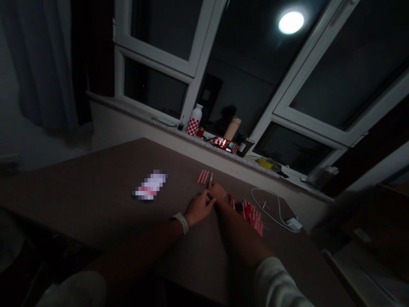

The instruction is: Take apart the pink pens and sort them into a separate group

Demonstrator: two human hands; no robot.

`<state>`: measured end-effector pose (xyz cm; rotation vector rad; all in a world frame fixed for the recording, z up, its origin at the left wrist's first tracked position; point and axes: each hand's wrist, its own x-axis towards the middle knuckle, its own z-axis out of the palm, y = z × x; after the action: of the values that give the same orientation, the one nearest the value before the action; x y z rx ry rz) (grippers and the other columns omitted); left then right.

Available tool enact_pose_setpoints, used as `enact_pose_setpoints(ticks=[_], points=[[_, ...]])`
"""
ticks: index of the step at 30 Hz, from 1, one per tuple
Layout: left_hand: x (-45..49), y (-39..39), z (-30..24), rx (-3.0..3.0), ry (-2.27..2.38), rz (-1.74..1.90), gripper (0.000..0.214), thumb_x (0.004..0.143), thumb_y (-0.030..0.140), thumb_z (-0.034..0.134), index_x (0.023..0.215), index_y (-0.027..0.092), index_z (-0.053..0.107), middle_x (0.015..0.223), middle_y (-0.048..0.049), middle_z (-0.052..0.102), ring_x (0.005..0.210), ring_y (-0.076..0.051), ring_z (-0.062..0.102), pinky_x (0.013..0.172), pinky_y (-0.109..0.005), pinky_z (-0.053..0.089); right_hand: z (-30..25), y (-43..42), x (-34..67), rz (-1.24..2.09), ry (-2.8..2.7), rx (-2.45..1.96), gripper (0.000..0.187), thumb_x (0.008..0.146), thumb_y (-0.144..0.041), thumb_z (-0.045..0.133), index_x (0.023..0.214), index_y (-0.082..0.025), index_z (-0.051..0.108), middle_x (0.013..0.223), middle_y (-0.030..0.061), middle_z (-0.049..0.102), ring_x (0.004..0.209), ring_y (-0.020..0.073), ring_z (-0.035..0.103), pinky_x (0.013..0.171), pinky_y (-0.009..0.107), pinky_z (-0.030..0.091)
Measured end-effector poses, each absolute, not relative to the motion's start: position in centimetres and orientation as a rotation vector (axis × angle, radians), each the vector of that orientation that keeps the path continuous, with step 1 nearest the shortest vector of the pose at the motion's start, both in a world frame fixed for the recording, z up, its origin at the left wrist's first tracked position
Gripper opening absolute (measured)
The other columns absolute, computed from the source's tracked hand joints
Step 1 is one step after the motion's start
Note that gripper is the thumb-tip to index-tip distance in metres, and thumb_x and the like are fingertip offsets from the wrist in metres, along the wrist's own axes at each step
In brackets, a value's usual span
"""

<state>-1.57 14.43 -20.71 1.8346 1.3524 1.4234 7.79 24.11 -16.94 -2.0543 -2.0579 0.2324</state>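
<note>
On a dark brown table [96,179] my left hand [198,208] and my right hand [217,190] meet near the middle. The right hand's fingers pinch a small pink stick [211,177] at its near end. The left hand, with a pale watch on its wrist, has its fingers curled against the right hand; what it holds is hidden. Just beyond lie two or three pink sticks [202,176] side by side. To the right of my right forearm lies a loose pile of several red and pink sticks [251,212].
A white cable with a charger block [294,224] lies right of the pile. A blurred flat item [150,186] lies left of the hands. The windowsill holds a red-checked white bottle [194,120], a beige tube [232,128] and small clutter. The room is dim.
</note>
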Motion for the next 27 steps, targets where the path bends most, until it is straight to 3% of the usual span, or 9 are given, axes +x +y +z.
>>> enact_pose_setpoints(ticks=[7, 12, 17, 23, 27], points=[[-1.5, 14.3, -20.5, 1.861, 1.361, 1.4, 0.023, 0.089, 0.038, 0.053, 0.105, 0.021, 0.055, 0.074, -0.0007, 0.064, 0.066, -0.017, 0.061, 0.06, -0.026, 0.04, -17.0, 26.1, 7.1, 0.25, -2.103, -2.003, 0.062, 0.097, -0.055, 0.022, 0.115, -0.016, 0.067, 0.112, 0.0188, 0.068, 0.105, 0.0277, 0.065, 0.084, 0.035, 0.047], [-1.6, 14.1, -20.2, 1.881, 1.393, 1.341, 0.023, 0.089, 0.037, 0.051, 0.105, 0.021, 0.054, 0.075, -0.0003, 0.064, 0.067, -0.016, 0.061, 0.061, -0.025, 0.039, -16.6, 25.5, 8.1, 0.249, -2.13, -1.903, 0.052, 0.097, -0.054, 0.03, 0.11, -0.019, 0.066, 0.107, 0.0116, 0.07, 0.096, 0.0214, 0.067, 0.076, 0.027, 0.046], [-1.7, 14.2, -20.3, 1.891, 1.374, 1.312, 0.026, 0.089, 0.038, 0.051, 0.107, 0.02, 0.054, 0.076, -0.0015, 0.065, 0.065, -0.017, 0.06, 0.06, -0.026, 0.039, -16.0, 21.9, 13.0, 0.164, -2.106, -1.873, 0.041, 0.096, -0.048, 0.039, 0.1, -0.017, 0.066, 0.096, 0.0103, 0.072, 0.086, 0.0178, 0.066, 0.069, 0.023, 0.042], [-1.5, 14.5, -20.7, 1.903, 1.308, 1.328, 0.025, 0.089, 0.04, 0.051, 0.104, 0.02, 0.055, 0.075, -0.0009, 0.064, 0.061, -0.016, 0.057, 0.057, -0.025, 0.037, -16.1, 15.6, 20.2, -0.177, -2.096, -1.976, 0.042, 0.094, -0.05, 0.04, 0.096, -0.02, 0.069, 0.099, 0.0139, 0.07, 0.098, 0.0269, 0.063, 0.087, 0.037, 0.039], [-1.5, 14.9, -20.9, 1.908, 1.313, 1.31, 0.025, 0.087, 0.041, 0.054, 0.101, 0.02, 0.056, 0.073, 0.0007, 0.062, 0.057, -0.014, 0.054, 0.055, -0.025, 0.036, -16.6, 13.5, 21.3, -0.231, -2.106, -2.044, 0.039, 0.089, -0.052, 0.05, 0.098, -0.021, 0.071, 0.112, 0.0165, 0.067, 0.121, 0.0361, 0.049, 0.103, 0.057, 0.022]])
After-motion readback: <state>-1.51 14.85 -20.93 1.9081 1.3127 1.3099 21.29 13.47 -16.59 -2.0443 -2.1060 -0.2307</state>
